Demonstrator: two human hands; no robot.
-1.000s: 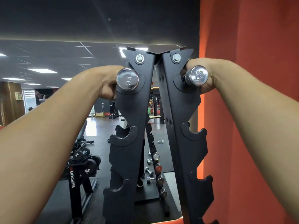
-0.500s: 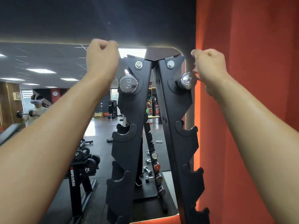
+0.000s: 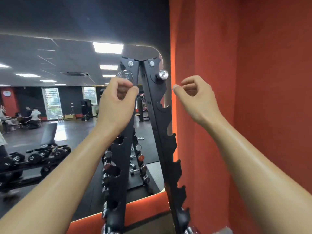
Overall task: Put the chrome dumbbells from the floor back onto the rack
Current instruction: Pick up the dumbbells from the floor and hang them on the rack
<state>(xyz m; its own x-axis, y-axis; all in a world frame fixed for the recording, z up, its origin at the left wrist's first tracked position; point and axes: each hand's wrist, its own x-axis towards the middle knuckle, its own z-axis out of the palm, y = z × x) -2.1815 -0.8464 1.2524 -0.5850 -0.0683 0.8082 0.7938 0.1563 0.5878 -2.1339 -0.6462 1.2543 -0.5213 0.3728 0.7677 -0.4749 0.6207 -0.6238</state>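
Chrome dumbbells: where are they?

Two small ones lie in the top cradles of a black A-frame rack, one on each side of its peak.

How do they look?

Mirror-bright, with flat round ends facing the viewer. The lettering stamped on them is too blurred to read.

And the hands?

Two bare forearms reach up from below. The left hand is raised in front of the rack's left upright, just under the dumbbell there. Its fingers are curled in, the thumb meets the forefinger, and it grips nothing. The right hand hovers to the right of the rack, apart from it, against a red wall. Its fingers are curled too, and it is empty.

What is behind the rack?

A wall mirror reflecting a gym.
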